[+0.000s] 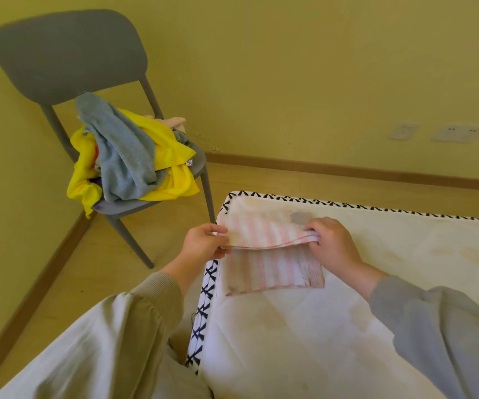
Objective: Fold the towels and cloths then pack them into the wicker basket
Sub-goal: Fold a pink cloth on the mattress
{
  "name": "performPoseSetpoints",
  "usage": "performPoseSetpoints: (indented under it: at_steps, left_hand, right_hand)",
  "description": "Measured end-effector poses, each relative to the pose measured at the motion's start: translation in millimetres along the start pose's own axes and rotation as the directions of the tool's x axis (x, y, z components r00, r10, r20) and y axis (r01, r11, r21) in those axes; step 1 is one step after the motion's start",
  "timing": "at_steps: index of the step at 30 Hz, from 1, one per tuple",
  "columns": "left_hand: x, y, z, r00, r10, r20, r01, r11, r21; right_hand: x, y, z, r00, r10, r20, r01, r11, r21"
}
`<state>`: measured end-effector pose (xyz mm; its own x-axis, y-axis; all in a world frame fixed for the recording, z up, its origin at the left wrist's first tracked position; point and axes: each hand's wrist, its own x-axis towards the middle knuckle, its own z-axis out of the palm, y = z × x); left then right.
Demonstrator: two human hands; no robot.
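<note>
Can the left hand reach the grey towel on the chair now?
Probably not at once: the left hand pinches the pink striped cloth. Otherwise nothing blocks the way to the grey towel.

White mattress [333,326], pink-striped cloth [272,272] on its corner, grey chair [68,53] heaped with towels [125,156]

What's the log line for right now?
step: folding | left hand: pinches striped cloth | right hand: pinches same | surface: mattress | pile on chair: unfolded

Cloth [272,272] on mattress [319,341] corner; chair [68,53] left, beyond (towel pile [128,156] on seat).
</note>
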<state>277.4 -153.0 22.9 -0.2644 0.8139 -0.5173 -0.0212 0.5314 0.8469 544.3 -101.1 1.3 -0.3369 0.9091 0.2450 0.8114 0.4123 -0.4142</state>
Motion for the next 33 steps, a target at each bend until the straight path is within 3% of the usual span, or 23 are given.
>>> performPoseSetpoints:
  at_steps: [4, 10, 16, 21, 24, 25, 27, 29, 30, 31, 33]
  left_hand:
    - [-12, -11, -4, 0.988, -0.002, 0.157, -0.001, 1.0, 0.018]
    - [-17, -36, -3, 0.978, -0.05, 0.202, -0.045, 0.896, 0.442]
    - [-15, -39, -2, 0.969, -0.067, 0.238, -0.064, 0.862, 0.503]
    - [-12, -45, -4, 0.948, -0.099, 0.302, -0.101, 0.807, 0.581]
    - [-9, -46, -6, 0.925, -0.15, 0.35, -0.111, 0.774, 0.624]
    - [-7, -45, -6, 0.941, -0.098, 0.325, -0.149, 0.74, 0.656]
    - [-4, -40, -4, 0.959, 0.169, 0.23, -0.284, 0.627, 0.725]
    - [-4, -34, 3, 0.878, 0.46, 0.136, -0.398, 0.542, 0.74]
    - [-2, -30, 8, 0.836, 0.532, 0.133, -0.437, 0.5, 0.748]
    - [2, -26, 14, 0.814, 0.555, 0.172, -0.464, 0.442, 0.768]
    - [10, -25, 29, 0.837, 0.468, 0.285, -0.45, 0.291, 0.844]
  right_hand:
    - [-19, 8, 1, 0.995, -0.09, 0.048, 0.093, 0.993, -0.072]
    - [-39, 13, 13, 0.973, -0.127, 0.19, 0.158, 0.975, -0.157]
    - [-41, 12, 16, 0.938, -0.138, 0.317, 0.221, 0.945, -0.241]
    - [-47, 19, 23, 0.906, -0.171, 0.386, 0.258, 0.948, -0.186]
    - [-50, 21, 27, 0.888, -0.119, 0.445, 0.228, 0.953, -0.201]
    - [-48, 19, 27, 0.903, -0.118, 0.412, 0.216, 0.956, -0.199]
    - [-41, 11, 27, 0.955, -0.156, 0.253, 0.203, 0.964, -0.171]
    - [-29, -2, 32, 0.984, -0.144, 0.108, 0.158, 0.978, -0.135]
    - [-22, -12, 35, 0.991, -0.11, 0.074, 0.118, 0.985, -0.125]
    - [-13, -23, 39, 0.996, -0.071, 0.061, 0.078, 0.989, -0.124]
    - [1, -41, 51, 0.993, 0.051, 0.108, -0.036, 0.99, -0.135]
